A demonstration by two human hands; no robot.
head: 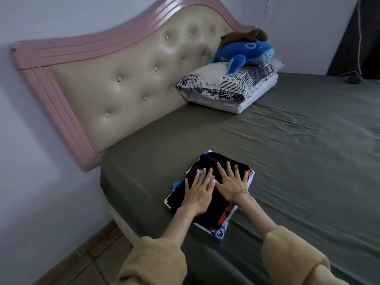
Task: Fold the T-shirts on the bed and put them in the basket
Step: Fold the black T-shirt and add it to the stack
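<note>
Both hands, left hand (197,189) and right hand (231,185), are pressing flat, fingers spread, directly atop the folded T-shirt stack (221,206) on the bed (298,161).

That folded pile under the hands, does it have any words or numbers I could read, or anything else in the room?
None can be read.
Printed T-shirt under the black T-shirt: coloured shapes, no legible letters.
Blue plush toy: a ring mark only, no text.
Patterned pillow: lines, no words.

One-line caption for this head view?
Both hands, left hand and right hand, press flat on a folded black T-shirt atop a stack on the bed.
</note>
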